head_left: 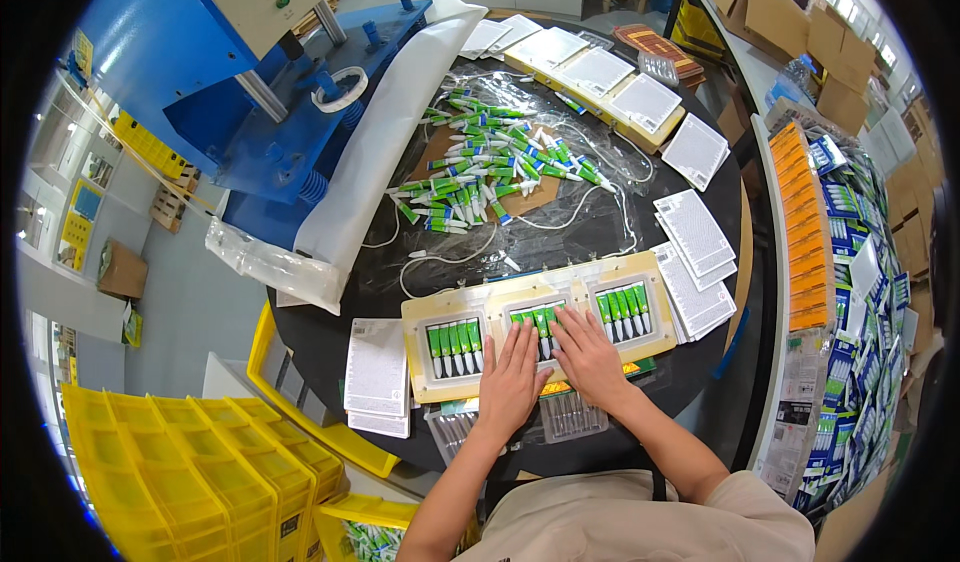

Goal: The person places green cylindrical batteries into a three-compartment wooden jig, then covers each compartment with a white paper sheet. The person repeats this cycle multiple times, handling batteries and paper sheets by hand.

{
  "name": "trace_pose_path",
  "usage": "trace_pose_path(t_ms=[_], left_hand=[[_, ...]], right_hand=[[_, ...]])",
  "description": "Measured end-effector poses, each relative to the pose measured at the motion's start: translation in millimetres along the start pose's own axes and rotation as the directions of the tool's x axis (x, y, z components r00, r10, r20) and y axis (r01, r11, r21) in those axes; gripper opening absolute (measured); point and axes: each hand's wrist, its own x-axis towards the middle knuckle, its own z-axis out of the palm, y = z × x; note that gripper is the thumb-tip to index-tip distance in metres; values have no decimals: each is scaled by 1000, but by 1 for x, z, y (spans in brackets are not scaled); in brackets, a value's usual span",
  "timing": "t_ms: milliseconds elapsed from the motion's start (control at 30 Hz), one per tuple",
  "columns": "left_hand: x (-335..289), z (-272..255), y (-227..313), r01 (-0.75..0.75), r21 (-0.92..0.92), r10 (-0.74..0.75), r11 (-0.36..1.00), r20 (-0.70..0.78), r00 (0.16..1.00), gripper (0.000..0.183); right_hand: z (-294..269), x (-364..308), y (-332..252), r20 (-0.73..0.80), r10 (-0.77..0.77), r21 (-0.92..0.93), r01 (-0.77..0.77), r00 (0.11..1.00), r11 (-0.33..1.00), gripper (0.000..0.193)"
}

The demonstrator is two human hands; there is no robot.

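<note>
A cream-coloured frame point(414, 357) with three recesses lies before me on the round black table. Green tubes point(455, 350) with white caps stand in a row in its left recess, and more green tubes point(622, 312) fill the right one. Over the middle recess, my left hand point(512, 377) and my right hand point(590, 357) rest side by side, fingers stretched out and laid flat. They partly hide the middle row of tubes point(535, 317), which their fingertips seem to touch. Neither hand grips anything. Clear plastic blister trays point(573, 417) stick out below the frame.
Loose tubes point(470, 167) are heaped farther back on the table. White printed cards point(378, 367) lie left of the frame, and more cards point(695, 232) to its right. A second frame point(655, 140) bears cards. A blue machine point(250, 132) stands at left, yellow crates point(180, 472) below, packed blisters point(850, 362) at right.
</note>
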Motion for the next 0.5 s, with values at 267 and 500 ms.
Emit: trace_pose_path(t_ms=[267,500], left_hand=[[-6,-2,2,26,-23,-26,999,2,1000,70],[-5,-3,3,34,-29,-33,999,26,999,68]], right_hand=[[-13,-16,2,-186,197,95,-182,963,979,41],[-15,-29,-7,-237,173,135,-144,956,980,35]])
